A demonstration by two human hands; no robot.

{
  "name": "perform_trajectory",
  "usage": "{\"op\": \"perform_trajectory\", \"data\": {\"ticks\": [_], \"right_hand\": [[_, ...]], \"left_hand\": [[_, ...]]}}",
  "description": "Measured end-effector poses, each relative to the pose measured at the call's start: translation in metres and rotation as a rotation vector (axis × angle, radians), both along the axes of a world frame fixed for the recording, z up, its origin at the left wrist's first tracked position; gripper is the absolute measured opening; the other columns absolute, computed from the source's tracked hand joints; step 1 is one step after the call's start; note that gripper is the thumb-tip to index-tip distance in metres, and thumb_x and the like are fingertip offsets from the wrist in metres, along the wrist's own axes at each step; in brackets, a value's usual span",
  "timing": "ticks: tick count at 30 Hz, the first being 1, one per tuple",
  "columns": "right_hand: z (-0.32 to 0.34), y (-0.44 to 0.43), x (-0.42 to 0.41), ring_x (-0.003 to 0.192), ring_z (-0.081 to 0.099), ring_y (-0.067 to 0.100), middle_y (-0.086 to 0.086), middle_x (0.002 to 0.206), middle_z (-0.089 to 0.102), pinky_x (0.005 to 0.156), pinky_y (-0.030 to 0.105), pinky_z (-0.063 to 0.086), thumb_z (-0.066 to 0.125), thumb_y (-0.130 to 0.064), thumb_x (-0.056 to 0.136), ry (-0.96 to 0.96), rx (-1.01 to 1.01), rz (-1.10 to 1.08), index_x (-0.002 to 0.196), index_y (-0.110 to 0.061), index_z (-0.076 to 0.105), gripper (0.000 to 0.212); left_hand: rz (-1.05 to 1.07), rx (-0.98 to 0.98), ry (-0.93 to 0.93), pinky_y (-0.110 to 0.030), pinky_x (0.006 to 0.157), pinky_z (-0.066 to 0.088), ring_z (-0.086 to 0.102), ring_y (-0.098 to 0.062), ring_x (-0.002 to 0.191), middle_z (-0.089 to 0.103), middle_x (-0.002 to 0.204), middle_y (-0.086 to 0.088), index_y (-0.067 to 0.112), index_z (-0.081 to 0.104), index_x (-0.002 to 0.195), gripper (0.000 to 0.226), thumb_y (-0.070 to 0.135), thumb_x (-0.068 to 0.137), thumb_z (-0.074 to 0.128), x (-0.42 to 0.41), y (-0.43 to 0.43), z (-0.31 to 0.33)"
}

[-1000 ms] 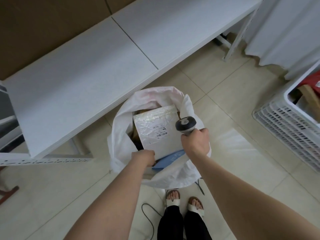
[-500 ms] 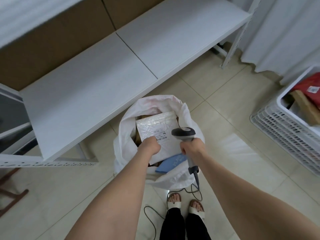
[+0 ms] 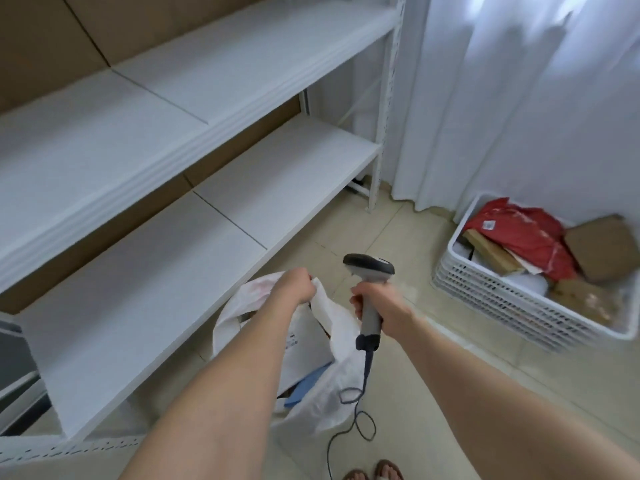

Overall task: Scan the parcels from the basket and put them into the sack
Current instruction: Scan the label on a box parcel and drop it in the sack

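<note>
Where the sack (image 3: 327, 405) stands: floor (image 3: 460, 372), beside shelf (image 3: 145, 306) edge.
Left hand (image 3: 294, 285): grips sack rim.
Right hand (image 3: 379, 306): grips scanner (image 3: 369, 269) handle.

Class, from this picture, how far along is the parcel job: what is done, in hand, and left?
Done: a white parcel and a blue parcel lie in the sack. In hand: the left hand grips the sack's rim, the right hand holds the scanner; neither holds a parcel. Left: a red parcel and brown parcels wait in the basket.
</note>
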State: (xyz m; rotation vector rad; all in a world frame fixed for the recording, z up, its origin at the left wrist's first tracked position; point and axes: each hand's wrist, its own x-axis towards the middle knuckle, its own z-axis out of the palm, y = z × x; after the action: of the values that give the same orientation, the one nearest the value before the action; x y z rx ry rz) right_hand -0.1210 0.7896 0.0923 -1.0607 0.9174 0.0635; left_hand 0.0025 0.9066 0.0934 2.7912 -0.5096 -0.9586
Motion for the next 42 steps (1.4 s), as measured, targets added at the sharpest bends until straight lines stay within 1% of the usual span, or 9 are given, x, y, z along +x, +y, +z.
{"op": "perform_trajectory", "data": {"ticks": [7, 11, 14, 18, 21, 26, 31, 38, 42], "right_hand": [[0.072, -0.075, -0.042, 0.043, 0.045, 0.017, 0.009, 0.053, 0.052, 0.049, 0.026, 0.040, 0.056, 0.005, 0.084, -0.033, -0.058, -0.290, 0.071, -0.004, 0.053, 0.016], [0.095, -0.134, -0.077, 0.040, 0.045, 0.017, 0.010, 0.054, 0.051, 0.047, 0.026, 0.039, 0.054, 0.003, 0.087, -0.060, -0.049, -0.394, 0.074, -0.005, 0.050, 0.016], [0.104, -0.186, -0.104, 0.039, 0.043, 0.017, 0.010, 0.052, 0.050, 0.045, 0.026, 0.038, 0.053, 0.002, 0.088, -0.085, -0.029, -0.459, 0.084, -0.004, 0.050, 0.007], [0.106, -0.264, -0.138, 0.032, 0.044, 0.016, 0.006, 0.041, 0.050, 0.040, 0.022, 0.038, 0.055, 0.000, 0.089, -0.085, -0.006, -0.532, 0.091, -0.001, 0.052, 0.004], [0.105, -0.326, -0.164, 0.036, 0.047, 0.015, 0.006, 0.047, 0.051, 0.040, 0.020, 0.042, 0.057, 0.000, 0.088, -0.098, 0.063, -0.585, 0.084, -0.003, 0.054, 0.006], [0.089, -0.416, -0.199, 0.047, 0.048, 0.016, 0.008, 0.062, 0.054, 0.050, 0.027, 0.042, 0.059, -0.003, 0.087, -0.069, 0.122, -0.649, 0.084, -0.003, 0.058, 0.003], [0.065, -0.484, -0.217, 0.047, 0.051, 0.014, 0.005, 0.055, 0.058, 0.050, 0.026, 0.046, 0.063, -0.006, 0.086, -0.068, 0.189, -0.722, 0.092, -0.005, 0.062, 0.006], [0.017, -0.586, -0.214, 0.049, 0.053, 0.013, 0.005, 0.059, 0.059, 0.050, 0.024, 0.048, 0.063, -0.007, 0.086, 0.001, 0.236, -0.807, 0.089, -0.005, 0.065, 0.003], [-0.023, -0.651, -0.204, 0.043, 0.054, 0.012, 0.003, 0.051, 0.061, 0.045, 0.022, 0.048, 0.066, -0.009, 0.085, 0.071, 0.259, -0.844, 0.085, -0.004, 0.065, 0.005]], "left_hand": [[-0.147, -0.167, -0.141, -0.035, 0.103, 0.041, 0.048, -0.026, 0.126, 0.049, 0.140, -0.007, 0.016, 0.052, 0.134, 0.042, 0.012, 0.093, 0.045, -0.021, -0.105, 0.078], [-0.267, -0.206, -0.178, -0.033, 0.105, 0.039, 0.046, -0.025, 0.129, 0.047, 0.142, -0.008, 0.016, 0.052, 0.134, 0.042, 0.014, 0.093, 0.045, -0.050, -0.181, 0.107], [-0.341, -0.218, -0.193, -0.033, 0.104, 0.040, 0.047, -0.026, 0.128, 0.048, 0.141, -0.009, 0.014, 0.053, 0.133, 0.041, 0.013, 0.092, 0.046, -0.076, -0.244, 0.118], [-0.406, -0.209, -0.225, -0.035, 0.099, 0.044, 0.052, -0.028, 0.121, 0.054, 0.133, -0.012, 0.012, 0.056, 0.127, 0.037, 0.015, 0.091, 0.048, -0.113, -0.333, 0.124], [-0.421, -0.208, -0.221, -0.037, 0.099, 0.045, 0.053, -0.029, 0.118, 0.055, 0.131, -0.012, 0.011, 0.057, 0.126, 0.037, 0.018, 0.090, 0.049, -0.142, -0.398, 0.119], [-0.460, -0.175, -0.192, -0.036, 0.095, 0.046, 0.054, -0.028, 0.117, 0.057, 0.129, -0.011, 0.013, 0.059, 0.123, 0.036, 0.018, 0.089, 0.051, -0.181, -0.485, 0.102], [-0.507, -0.131, -0.185, -0.035, 0.095, 0.046, 0.054, -0.028, 0.118, 0.057, 0.129, -0.009, 0.015, 0.059, 0.124, 0.036, 0.020, 0.089, 0.052, -0.194, -0.561, 0.075], [-0.538, -0.109, -0.126, -0.039, 0.099, 0.046, 0.051, -0.028, 0.122, 0.053, 0.134, -0.008, 0.016, 0.056, 0.129, 0.041, 0.016, 0.088, 0.049, -0.193, -0.667, 0.024], [-0.569, -0.075, -0.062, -0.042, 0.104, 0.041, 0.046, -0.030, 0.127, 0.049, 0.139, -0.010, 0.013, 0.052, 0.133, 0.045, 0.017, 0.088, 0.047, -0.178, -0.735, -0.019]]}}
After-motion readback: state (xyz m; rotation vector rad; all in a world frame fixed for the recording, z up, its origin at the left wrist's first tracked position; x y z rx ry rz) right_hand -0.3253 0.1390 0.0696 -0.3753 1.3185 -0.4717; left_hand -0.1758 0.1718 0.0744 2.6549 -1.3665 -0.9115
